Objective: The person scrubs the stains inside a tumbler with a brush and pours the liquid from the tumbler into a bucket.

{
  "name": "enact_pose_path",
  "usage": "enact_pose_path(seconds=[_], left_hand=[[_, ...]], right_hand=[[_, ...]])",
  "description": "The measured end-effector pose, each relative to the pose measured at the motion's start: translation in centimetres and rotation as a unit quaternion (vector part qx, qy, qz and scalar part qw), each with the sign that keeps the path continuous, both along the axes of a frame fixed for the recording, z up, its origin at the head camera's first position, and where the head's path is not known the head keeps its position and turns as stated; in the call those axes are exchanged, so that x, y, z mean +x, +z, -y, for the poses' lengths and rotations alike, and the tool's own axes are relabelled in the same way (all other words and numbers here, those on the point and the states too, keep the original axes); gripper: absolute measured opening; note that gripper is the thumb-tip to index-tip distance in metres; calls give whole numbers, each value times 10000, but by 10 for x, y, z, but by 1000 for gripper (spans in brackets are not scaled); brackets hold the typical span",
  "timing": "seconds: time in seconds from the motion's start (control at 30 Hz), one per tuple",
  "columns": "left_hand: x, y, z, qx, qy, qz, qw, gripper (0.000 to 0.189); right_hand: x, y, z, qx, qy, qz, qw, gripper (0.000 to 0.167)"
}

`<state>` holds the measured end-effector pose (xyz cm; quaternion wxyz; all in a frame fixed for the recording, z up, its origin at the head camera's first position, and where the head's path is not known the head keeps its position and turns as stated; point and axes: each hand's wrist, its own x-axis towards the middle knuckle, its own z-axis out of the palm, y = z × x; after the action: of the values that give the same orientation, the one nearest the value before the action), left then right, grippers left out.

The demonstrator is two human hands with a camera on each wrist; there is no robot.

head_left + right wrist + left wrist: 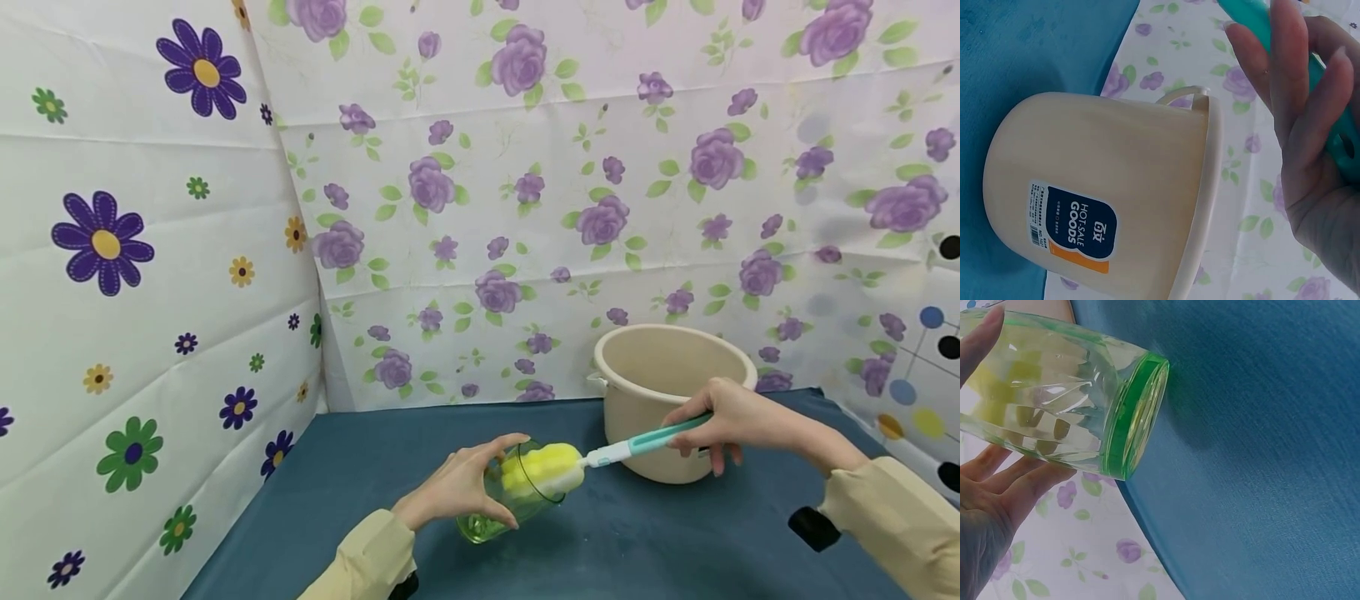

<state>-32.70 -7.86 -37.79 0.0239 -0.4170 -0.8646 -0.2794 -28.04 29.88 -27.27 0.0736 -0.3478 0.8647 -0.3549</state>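
Observation:
My left hand point(467, 482) grips a clear green-tinted glass point(1054, 394), tilted with its mouth toward the right. In the left wrist view its green-rimmed base points at the cloth. A bottle brush point(641, 442) with a teal and white handle is in my right hand point(731, 425), pinched by the handle. Its yellow sponge head point(543, 468) sits partly inside the glass, with the handle end sticking out of the mouth. In the right wrist view the teal handle point(1250, 19) crosses behind the fingers; the sponge is out of that view.
A beige bucket point(622, 408) with a label point(1082, 222) stands upright behind the right hand, near the back edge of the blue tablecloth point(360, 450). Flower-printed sheets point(465, 208) hang behind and at the left. A dotted sheet hangs at the far right.

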Motion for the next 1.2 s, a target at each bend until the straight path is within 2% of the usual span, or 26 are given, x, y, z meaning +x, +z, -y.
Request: enact_pose_path(seconds=[0.2, 0.43, 0.67, 0.93, 1.2], left_hand=[[0, 0, 1, -42, -26, 21, 10000, 97], [-1, 0, -1, -41, -46, 44, 10000, 97], [-1, 0, -1, -109, 61, 8, 9999, 98], [0, 0, -1, -139, 125, 43, 9998, 99], [0, 0, 1, -62, 63, 55, 9999, 99]], right_hand=[[2, -2, 0, 1, 179, 102, 9998, 19], [2, -2, -2, -77, 167, 176, 9997, 24], [2, -3, -2, -338, 225, -42, 9992, 22], [0, -4, -3, -362, 96, -83, 9993, 23], [-1, -4, -5, -302, -81, -125, 9994, 24]])
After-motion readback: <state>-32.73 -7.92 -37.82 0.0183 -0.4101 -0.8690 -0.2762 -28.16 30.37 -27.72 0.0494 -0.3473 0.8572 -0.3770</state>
